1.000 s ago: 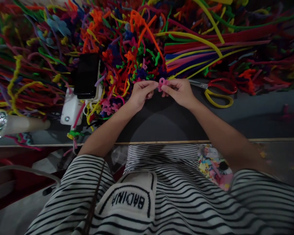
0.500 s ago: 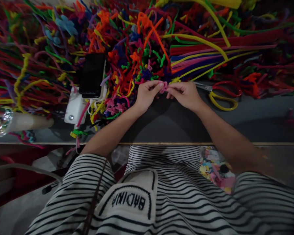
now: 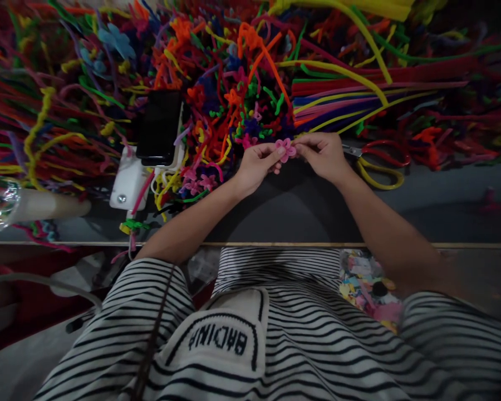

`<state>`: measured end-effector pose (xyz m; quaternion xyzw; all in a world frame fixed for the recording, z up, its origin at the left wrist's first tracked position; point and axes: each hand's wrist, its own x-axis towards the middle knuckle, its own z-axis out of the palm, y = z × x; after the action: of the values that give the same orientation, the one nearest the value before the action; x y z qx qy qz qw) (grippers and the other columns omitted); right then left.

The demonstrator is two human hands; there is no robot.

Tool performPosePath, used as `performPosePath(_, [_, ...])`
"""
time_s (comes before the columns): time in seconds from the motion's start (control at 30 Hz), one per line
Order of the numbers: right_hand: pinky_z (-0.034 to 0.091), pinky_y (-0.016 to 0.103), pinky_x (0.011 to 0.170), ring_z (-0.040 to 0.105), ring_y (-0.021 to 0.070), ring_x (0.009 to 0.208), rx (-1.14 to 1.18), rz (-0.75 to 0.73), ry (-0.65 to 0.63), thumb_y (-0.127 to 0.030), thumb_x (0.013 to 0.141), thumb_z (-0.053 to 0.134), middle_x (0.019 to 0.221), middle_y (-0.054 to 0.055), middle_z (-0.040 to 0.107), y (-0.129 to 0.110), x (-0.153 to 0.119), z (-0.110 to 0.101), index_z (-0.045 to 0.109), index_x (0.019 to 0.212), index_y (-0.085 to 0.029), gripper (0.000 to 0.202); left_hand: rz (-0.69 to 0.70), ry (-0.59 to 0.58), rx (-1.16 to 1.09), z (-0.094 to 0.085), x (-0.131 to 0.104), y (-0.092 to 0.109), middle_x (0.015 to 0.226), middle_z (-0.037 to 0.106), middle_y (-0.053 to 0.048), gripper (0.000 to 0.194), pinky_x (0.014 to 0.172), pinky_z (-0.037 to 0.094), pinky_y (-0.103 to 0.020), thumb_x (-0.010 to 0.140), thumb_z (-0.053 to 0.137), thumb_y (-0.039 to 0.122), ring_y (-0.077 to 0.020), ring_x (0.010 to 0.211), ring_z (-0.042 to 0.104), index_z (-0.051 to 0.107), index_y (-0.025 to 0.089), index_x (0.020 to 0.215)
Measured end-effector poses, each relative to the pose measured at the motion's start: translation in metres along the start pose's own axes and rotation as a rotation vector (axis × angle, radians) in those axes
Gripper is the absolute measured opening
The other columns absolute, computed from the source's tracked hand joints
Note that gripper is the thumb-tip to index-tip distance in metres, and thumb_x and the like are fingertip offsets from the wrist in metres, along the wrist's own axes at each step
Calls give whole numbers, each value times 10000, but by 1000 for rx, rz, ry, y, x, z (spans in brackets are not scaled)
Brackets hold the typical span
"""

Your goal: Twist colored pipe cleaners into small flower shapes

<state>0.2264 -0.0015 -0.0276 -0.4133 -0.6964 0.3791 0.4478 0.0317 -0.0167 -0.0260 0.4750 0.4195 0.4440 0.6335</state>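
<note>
A small pink pipe-cleaner flower [image 3: 285, 150] with looped petals is held up over the front of the dark tabletop. My left hand [image 3: 255, 167] pinches its left side between thumb and fingers. On the other side, my right hand [image 3: 322, 156] has thumb and fingertips closed at the flower's right edge; the exact contact is hard to make out. Just right of that hand lie scissors [image 3: 379, 161] with one red and one yellow handle. Several finished pink flowers [image 3: 198, 182] rest left of my left wrist.
Tangled colourful pipe cleaners [image 3: 217, 67] heap along the back, with a straight bundle [image 3: 338, 103] behind my right hand. A black phone [image 3: 159, 127], a white charger [image 3: 127, 181] and a wrapped cone [image 3: 50, 203] stand left. The table edge [image 3: 275, 244] runs before my body.
The pink flower has turned so that its petals face me more openly. My right hand has shifted slightly right and up; my left hand has moved a little right.
</note>
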Motion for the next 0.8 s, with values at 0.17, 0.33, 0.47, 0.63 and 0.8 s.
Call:
performPosePath(0.17, [588,326,620,655,171,666,35,-1,16,-732,924,660,744,36,679,5,-4,9,743,898,-235,504,-118,-167,-130,5,-1,3,635,583,51,460,492,451,-144,801,872,560,-15,509,496,656,162,716])
performPosePath(0.33, [534,292,547,605,149,614,73,34,-6,-835,871,626,711,24,645,3,-4,15,715,863,-237,605,-82,-192,-160,5,-2,3,658,594,46,457,518,466,-170,809,873,562,-30,536,493,634,182,728])
performPosePath(0.47, [571,304,610,630,157,646,68,40,1,-842,821,680,692,29,660,1,-3,13,718,786,-225,619,-20,-138,-137,2,2,-1,722,661,31,433,564,495,-190,778,903,561,-47,588,554,670,197,793])
performPosePath(0.63, [601,323,684,687,178,724,-14,38,14,-772,890,668,757,49,716,4,-5,9,769,857,-215,567,51,-102,-103,2,4,-5,818,725,7,382,612,513,-192,779,923,508,-59,663,623,738,196,898])
performPosePath(0.8, [615,374,724,719,229,910,-198,-114,160,-649,965,653,1144,111,762,-5,-7,4,796,1138,-267,443,95,-46,21,3,2,-5,844,755,-16,395,610,517,-192,873,822,565,-70,665,679,741,179,888])
